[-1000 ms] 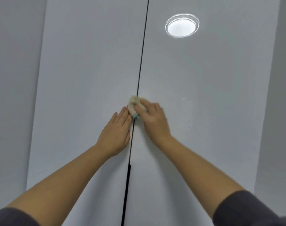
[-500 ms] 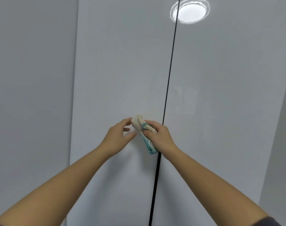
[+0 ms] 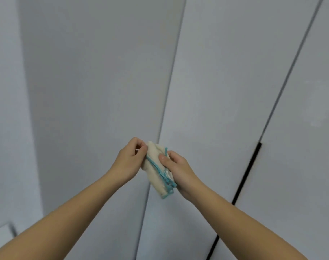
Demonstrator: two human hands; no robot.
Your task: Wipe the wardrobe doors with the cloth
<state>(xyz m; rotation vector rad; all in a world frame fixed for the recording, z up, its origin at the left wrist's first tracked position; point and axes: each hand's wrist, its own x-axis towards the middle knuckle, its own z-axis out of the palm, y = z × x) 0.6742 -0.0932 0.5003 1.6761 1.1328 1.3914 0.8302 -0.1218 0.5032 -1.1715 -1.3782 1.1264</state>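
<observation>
Operator: Both hands have come off the panel since a second ago. Back then my right hand (image 3: 180, 171) pressed the cloth against the door and my left hand (image 3: 129, 164) lay flat beside it. Now the cream folded cloth with teal stitched edging (image 3: 156, 171) is lifted away and held between the two hands in front of the pale grey flat-fronted wardrobe doors (image 3: 225, 81).

Inspector: Grip status?

Operator: Left hand: thumb and forefinger pinched together on the cloth's upper left edge, remaining fingers curled. Right hand: thumb pressed on the cloth's front face, fingers wrapped behind it, tips hidden.

Inspector: Cloth contact with the door?

Operator: None that I can confirm. It hangs in front of the narrow seam (image 3: 167, 102); whether its back brushes the surface cannot be told. The view has also swung left, so the black vertical gap (image 3: 248, 171) now sits well to the right of my hands.

Inspector: Effect on the task?

Operator: Wiping is paused. I judge this to be a refold, to present a fresh face. Likely next step: seat the cloth flat under one palm and start strokes on the panel ahead.
</observation>
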